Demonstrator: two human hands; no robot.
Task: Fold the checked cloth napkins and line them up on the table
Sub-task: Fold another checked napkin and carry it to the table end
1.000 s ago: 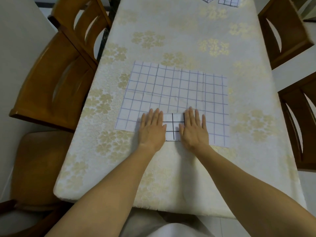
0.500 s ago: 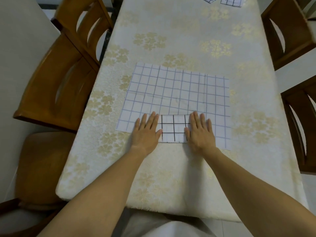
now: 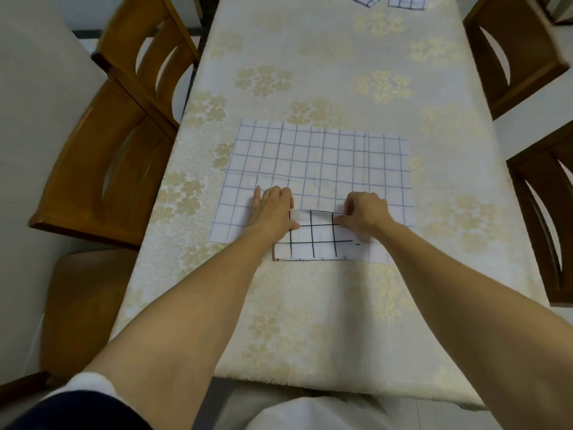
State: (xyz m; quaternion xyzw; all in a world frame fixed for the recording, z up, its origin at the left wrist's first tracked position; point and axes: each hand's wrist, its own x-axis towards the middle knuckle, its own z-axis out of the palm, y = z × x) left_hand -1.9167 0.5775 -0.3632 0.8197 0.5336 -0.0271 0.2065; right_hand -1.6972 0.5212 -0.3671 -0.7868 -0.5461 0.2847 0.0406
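Folded napkin (image 3: 322, 243): black-checked, near table (image 3: 310, 321) edge, far edge lifted.
Left hand (image 3: 273, 211): pinches its far-left corner.
Right hand (image 3: 367, 212): pinches its far-right corner.
Blue-checked napkin (image 3: 319, 162): flat beneath, partly covered.
Far napkins (image 3: 406, 0): cut off by frame.

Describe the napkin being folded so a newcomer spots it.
On the floral table, find the large blue-checked cloth. At its near edge, left hand and right hand pinch a small napkin. Its grid is bold black, not pale blue.

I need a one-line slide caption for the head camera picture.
The left hand and right hand pinch the far edge of a black-checked napkin on a blue-checked cloth.
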